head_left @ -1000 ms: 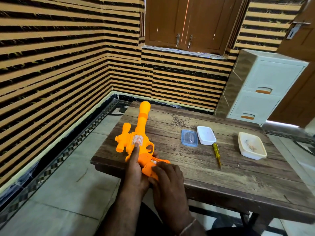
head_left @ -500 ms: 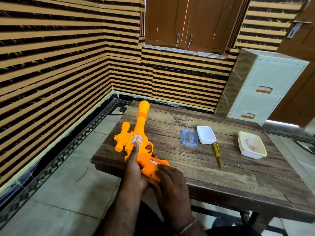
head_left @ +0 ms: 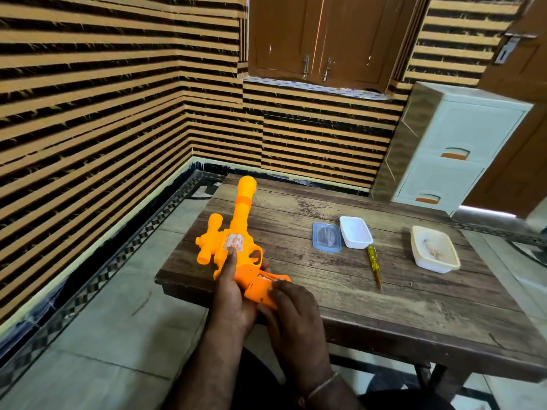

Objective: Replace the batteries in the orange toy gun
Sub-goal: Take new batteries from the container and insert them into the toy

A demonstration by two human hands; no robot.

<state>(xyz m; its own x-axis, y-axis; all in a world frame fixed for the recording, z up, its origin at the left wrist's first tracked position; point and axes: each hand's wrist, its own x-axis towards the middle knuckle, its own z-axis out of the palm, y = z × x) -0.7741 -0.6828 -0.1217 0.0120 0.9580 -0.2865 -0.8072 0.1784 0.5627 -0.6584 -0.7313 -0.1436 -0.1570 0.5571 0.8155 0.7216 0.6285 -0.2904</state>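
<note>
Between my two hands, at the near left corner of the worn wooden table [head_left: 340, 294], I hold one orange plastic toy gun [head_left: 236, 241]: my left hand [head_left: 233, 297] grips its body, forefinger stretched along it, while my right hand [head_left: 296, 318] curls round the grip's end. Right of my hands I count two white plastic tubs [head_left: 355, 232] [head_left: 434, 249], one clear blue-rimmed lid [head_left: 326, 236] and one yellow-handled screwdriver [head_left: 373, 263].

bare forearms, thin thread band [head_left: 322, 385] on right wrist

Toy gun at the table's near-left corner

An orange plastic toy gun [head_left: 236, 232] lies left-centre on the brown wooden table [head_left: 355, 306]; right of it a blue-rimmed lid [head_left: 326, 236], white tub [head_left: 355, 232], yellow-handled screwdriver [head_left: 373, 263], then a cream tray [head_left: 434, 248].
</note>
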